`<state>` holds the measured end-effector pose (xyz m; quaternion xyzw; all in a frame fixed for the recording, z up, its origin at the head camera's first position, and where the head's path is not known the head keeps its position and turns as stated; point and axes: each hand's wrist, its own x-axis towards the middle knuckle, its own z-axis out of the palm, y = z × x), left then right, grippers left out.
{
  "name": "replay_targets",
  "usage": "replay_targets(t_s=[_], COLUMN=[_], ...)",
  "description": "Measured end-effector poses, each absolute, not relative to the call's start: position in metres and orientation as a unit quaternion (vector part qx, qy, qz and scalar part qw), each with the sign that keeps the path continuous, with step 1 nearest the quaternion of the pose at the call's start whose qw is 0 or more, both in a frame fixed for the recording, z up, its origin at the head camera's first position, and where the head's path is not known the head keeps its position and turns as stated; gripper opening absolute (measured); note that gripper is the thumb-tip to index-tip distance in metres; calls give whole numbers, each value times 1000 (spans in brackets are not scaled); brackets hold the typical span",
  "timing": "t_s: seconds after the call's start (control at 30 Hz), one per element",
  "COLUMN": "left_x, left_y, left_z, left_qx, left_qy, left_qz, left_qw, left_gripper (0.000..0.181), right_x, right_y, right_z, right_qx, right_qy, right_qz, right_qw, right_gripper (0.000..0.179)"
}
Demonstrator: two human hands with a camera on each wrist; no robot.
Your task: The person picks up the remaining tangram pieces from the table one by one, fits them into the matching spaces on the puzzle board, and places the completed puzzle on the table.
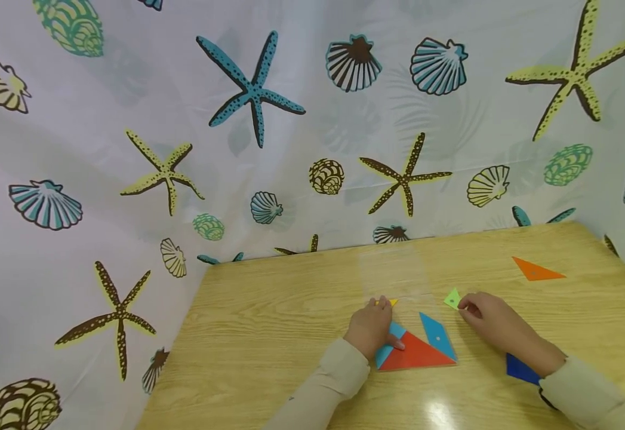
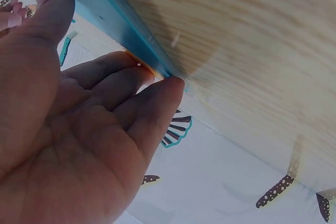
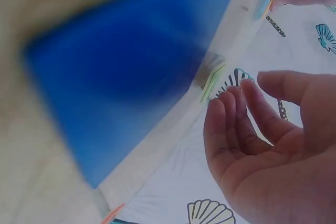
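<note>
Left hand (image 1: 370, 328), fingers extended, half-hides a yellow piece (image 1: 394, 302); right hand (image 1: 490, 319), grip parted, has unclear contact with a green triangle (image 1: 452, 297).

Seven flat colored pieces on one desk (image 1: 269, 310), two hands among them.
By color, one of each: one red triangle (image 1: 419, 353), one orange triangle (image 1: 535, 272), one light green triangle (image 1: 452, 298), one blue parallelogram (image 1: 437, 335), one light blue piece (image 1: 396, 329), one dark blue piece (image 1: 520, 369) and one yellow piece (image 1: 394, 302); the last three are partly covered, yet each counts once. Two hands show, one left hand (image 1: 371, 328) and one right hand (image 1: 489, 319), with two pale sleeves (image 1: 339, 373). One printed cloth (image 1: 312, 125) bears four whole starfish (image 1: 254, 92) in the head view.
</note>
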<state>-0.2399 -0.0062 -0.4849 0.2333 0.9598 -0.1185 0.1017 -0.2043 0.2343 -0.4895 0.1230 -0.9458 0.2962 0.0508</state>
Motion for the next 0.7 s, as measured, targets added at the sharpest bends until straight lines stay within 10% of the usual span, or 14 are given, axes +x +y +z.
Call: replay_targets(t_s=[0.7], left_x=[-240], left_y=[-9], left_z=[-489], left_qx=[241], left_qy=[961], left_qz=[-107], left_qw=[90], left_gripper=[92], right_x=[-167], right_y=[302], right_z=[-482], right_qx=[158], right_qy=[-941], right_qz=[256], right_qw=[-158], right_gripper=[39])
